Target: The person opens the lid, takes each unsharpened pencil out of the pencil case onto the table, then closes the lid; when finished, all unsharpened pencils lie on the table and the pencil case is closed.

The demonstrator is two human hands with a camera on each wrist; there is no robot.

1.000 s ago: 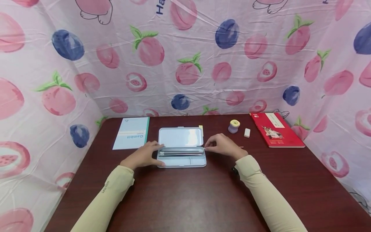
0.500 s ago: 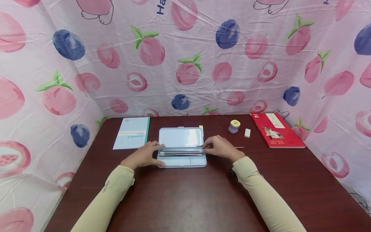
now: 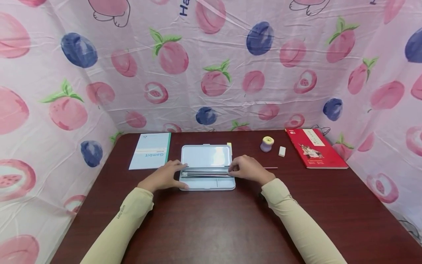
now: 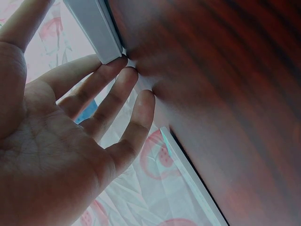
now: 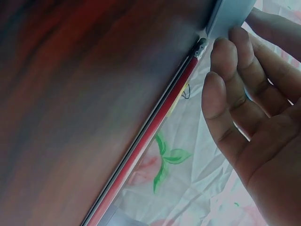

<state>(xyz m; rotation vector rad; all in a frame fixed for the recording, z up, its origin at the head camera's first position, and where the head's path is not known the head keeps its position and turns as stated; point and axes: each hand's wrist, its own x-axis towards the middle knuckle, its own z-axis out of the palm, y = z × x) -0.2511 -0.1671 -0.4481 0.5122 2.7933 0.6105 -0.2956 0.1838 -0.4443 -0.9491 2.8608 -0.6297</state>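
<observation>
An opened white pencil case (image 3: 201, 184) lies on the table with its lid (image 3: 206, 156) tipped back. Several dark pencils (image 3: 204, 173) lie lengthwise in its rear compartment. My left hand (image 3: 162, 177) spans the case's left end, thumb at the front edge and forefinger near the hinge. In the left wrist view, the fingers of this left hand (image 4: 70, 117) are relaxed against the case's end (image 4: 101, 33). My right hand (image 3: 249, 169) has thumb and forefinger bent together over the pencils' right ends; its grip is partly hidden. The right wrist view shows the other fingers (image 5: 214, 94) loosely bent beside the case (image 5: 230, 16).
A pencil (image 3: 271, 168) lies behind my right hand, showing red in the right wrist view (image 5: 150, 132). At the right are a yellow-purple object (image 3: 266, 144), a white eraser (image 3: 281, 151) and a red book (image 3: 314, 148). A notebook (image 3: 150, 151) is at the left; something yellow (image 3: 229, 145) shows behind the lid.
My right hand has shifted left, from beside the case's right edge to over the rear compartment's right end. More of the pencil behind it shows. The left hand and case have stayed in place.
</observation>
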